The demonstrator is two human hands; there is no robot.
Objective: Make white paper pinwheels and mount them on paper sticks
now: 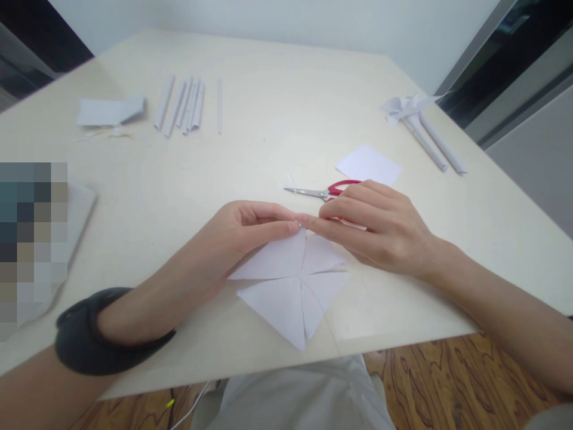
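A white paper square cut into triangular flaps (pixel 290 292) lies on the pale table (pixel 268 119) near its front edge. My left hand (pixel 244 230) pinches the tip of the upper left flap between fingers and thumb. My right hand (pixel 380 230) meets it from the right, index finger pressing on the same tip at the paper's top. A dark band sits on my left wrist (pixel 96 334).
Red-handled scissors (pixel 322 192) lie just behind my right hand. A white paper sheet (pixel 369 165) is behind them. Several rolled paper tubes (pixel 183 107) and a folded paper (pixel 110 111) lie at the back left. Finished paper pinwheels on tubes (pixel 423 125) lie at the back right.
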